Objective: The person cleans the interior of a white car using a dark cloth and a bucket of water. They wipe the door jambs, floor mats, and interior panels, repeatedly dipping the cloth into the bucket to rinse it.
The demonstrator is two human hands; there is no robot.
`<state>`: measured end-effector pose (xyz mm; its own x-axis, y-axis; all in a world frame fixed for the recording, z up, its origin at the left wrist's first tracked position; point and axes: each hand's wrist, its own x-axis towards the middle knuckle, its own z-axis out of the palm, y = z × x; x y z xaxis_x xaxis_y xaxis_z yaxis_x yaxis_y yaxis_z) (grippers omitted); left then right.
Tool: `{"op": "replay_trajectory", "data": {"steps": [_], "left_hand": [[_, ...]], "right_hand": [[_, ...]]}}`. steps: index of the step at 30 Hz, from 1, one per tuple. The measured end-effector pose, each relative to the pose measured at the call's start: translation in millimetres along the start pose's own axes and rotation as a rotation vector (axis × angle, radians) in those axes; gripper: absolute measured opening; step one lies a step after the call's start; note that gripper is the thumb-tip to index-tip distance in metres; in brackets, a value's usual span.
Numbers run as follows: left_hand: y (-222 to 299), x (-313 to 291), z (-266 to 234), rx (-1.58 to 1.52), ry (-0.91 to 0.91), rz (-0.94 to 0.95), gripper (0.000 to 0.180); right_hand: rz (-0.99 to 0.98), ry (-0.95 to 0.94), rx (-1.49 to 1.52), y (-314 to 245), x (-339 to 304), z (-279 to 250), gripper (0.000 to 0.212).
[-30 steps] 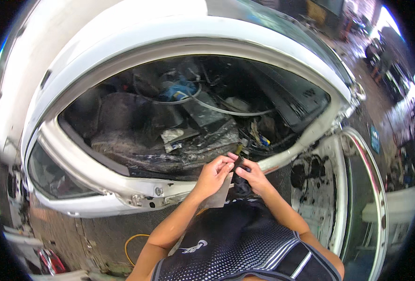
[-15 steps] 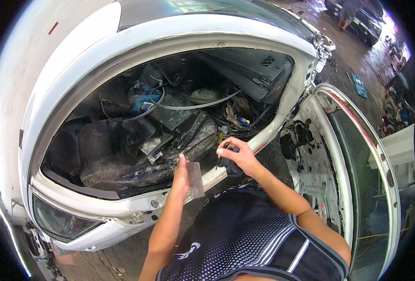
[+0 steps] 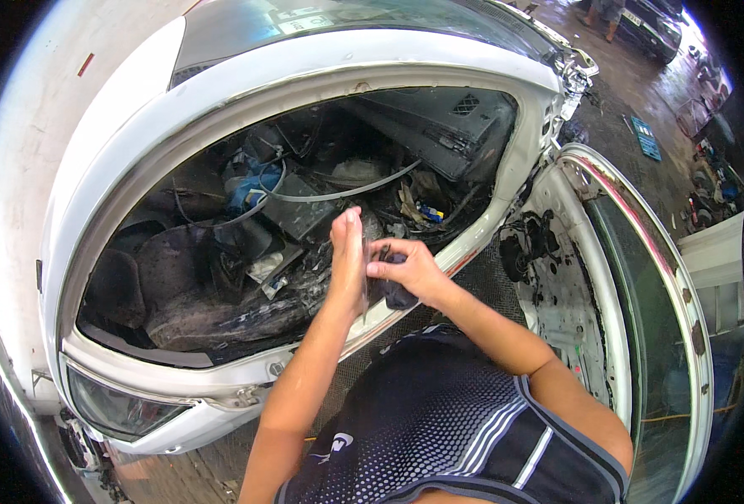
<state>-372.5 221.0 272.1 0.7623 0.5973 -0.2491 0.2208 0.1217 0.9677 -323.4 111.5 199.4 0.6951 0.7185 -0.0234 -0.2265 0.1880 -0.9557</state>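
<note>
Right at the lower sill of the white car's [image 3: 136,126] open window frame, both hands meet — left hand [image 3: 347,256] upright, flat against a thin grey sheet [image 3: 363,281], fingers straight. Right hand [image 3: 410,269] pinches a small dark object [image 3: 397,294] touching that sheet, just above the cluttered, dusty cabin [image 3: 220,277].

Bright daylight, esp. on white car body [image 3: 94,151], slight glare there. Dim, shadowed inside door opening [image 3: 246,252]. Sharp at centre; strong fisheye bending + black vignette at edges.
</note>
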Motion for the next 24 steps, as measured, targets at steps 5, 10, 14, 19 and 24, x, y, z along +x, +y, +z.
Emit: {"op": "replay_trajectory", "data": {"steps": [5,10,14,19,24], "left_hand": [[53,14,-18,-0.383,-0.418,0.069,0.081],[107,28,-11,0.518,-0.057,0.535,0.038],[120,57,-3,0.358,0.036,0.639,0.029],[127,78,10,0.43,0.066,0.637,0.023],[123,78,14,0.418,0.156,0.694,0.027]], "right_hand": [[-0.087,0.101,-0.153,-72,36,-12,0.037],[-0.181,0.127,-0.505,-111,90,-29,0.036],[-0.226,0.192,-0.249,-133,111,-32,0.052],[-0.13,0.275,-0.296,-147,126,-38,0.054],[-0.169,0.257,-0.329,-151,128,-38,0.042]]}}
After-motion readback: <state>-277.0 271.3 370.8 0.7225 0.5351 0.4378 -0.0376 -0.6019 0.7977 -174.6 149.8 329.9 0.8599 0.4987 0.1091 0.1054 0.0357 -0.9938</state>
